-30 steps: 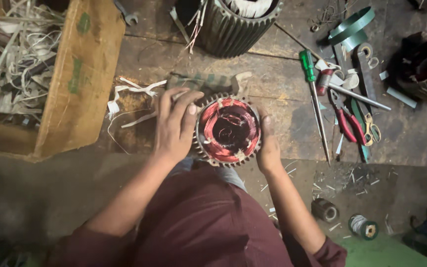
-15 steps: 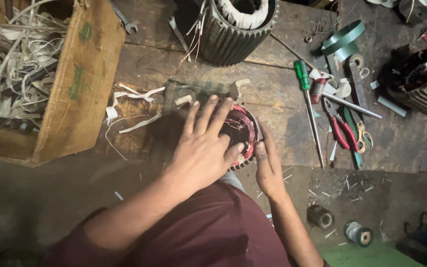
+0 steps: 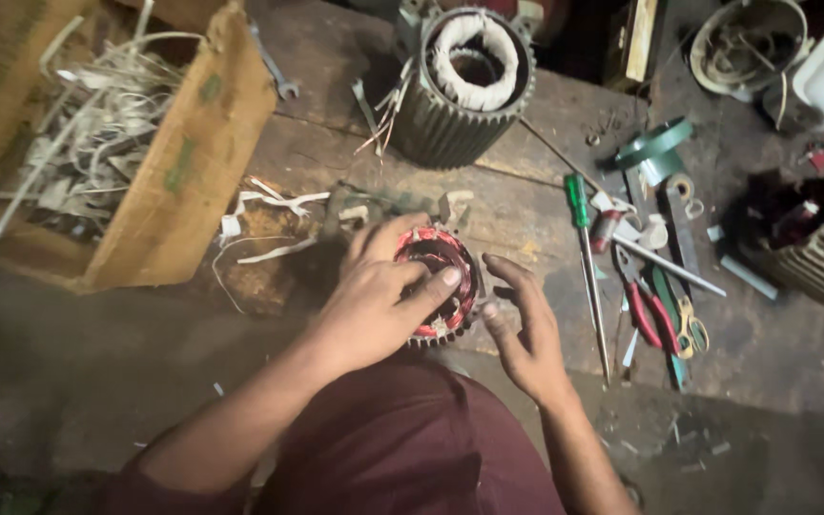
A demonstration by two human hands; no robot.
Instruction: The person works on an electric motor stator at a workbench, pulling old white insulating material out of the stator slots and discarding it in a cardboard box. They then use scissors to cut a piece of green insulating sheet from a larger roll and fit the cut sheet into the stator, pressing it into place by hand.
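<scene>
A small motor stator (image 3: 441, 262) with red copper windings and a toothed metal rim sits on the wooden bench (image 3: 545, 229) right in front of me. My left hand (image 3: 379, 300) lies over its left side and top, fingers curled across the windings and gripping it. My right hand (image 3: 522, 324) is at its right edge, fingers spread, fingertips touching the rim. Much of the stator is hidden under my left hand.
A wooden crate (image 3: 159, 181) of white scrap strips stands at the left. A larger ribbed stator (image 3: 464, 86) sits behind. A green-handled screwdriver (image 3: 584, 257), red pliers (image 3: 646, 310), scissors (image 3: 689, 324) and a second ribbed motor (image 3: 817, 248) lie to the right.
My left hand slid from the stator's left side across its top. My right hand loosened from the right rim and opened its fingers. The view shifted closer.
</scene>
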